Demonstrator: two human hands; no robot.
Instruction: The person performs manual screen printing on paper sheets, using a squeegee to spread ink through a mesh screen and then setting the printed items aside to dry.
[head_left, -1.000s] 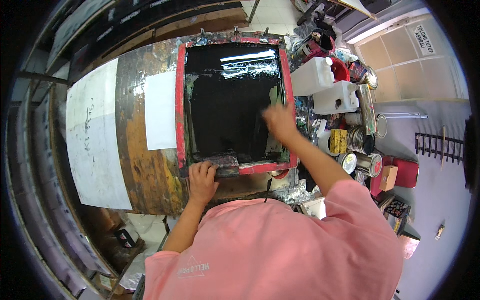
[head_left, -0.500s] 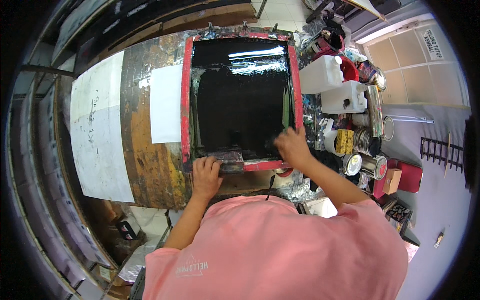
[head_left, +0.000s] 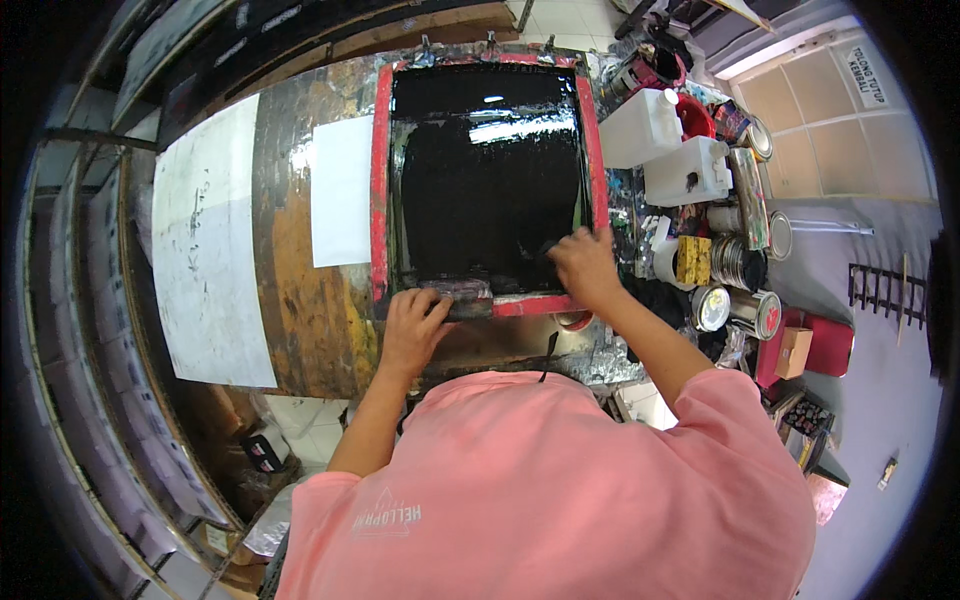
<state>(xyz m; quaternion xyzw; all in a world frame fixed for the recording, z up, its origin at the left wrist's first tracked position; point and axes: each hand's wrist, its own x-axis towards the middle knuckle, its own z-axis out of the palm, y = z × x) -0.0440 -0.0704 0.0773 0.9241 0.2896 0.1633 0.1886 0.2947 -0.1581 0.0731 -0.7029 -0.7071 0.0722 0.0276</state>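
Observation:
A screen-printing frame (head_left: 600, 170) with red, ink-stained edges lies on the worktable in front of me. Glossy black ink (head_left: 480, 200) covers most of its mesh, with a bright reflection across the far half. My left hand (head_left: 412, 325) is closed over the near left corner of the frame, fingers curled on its edge beside a strip of worn tape (head_left: 450, 292). Over the near right part of the inked mesh, my right hand (head_left: 588, 268) is closed, fingers bent down. Something dark shows at its fingertips, but it blends into the ink and I cannot make it out.
Left of the frame lie a white sheet (head_left: 340, 195) and a larger marked white board (head_left: 215, 250) on the stained wooden table (head_left: 290, 300). White jugs (head_left: 640, 130), a yellow sponge (head_left: 693, 260) and several tins (head_left: 754, 312) crowd the right side. Clamps (head_left: 491, 42) line the far edge.
The whole view has shifted, so the frame sits slightly higher. The reflection on the ink has changed shape and shrunk. Both hands keep about the same places on the frame.

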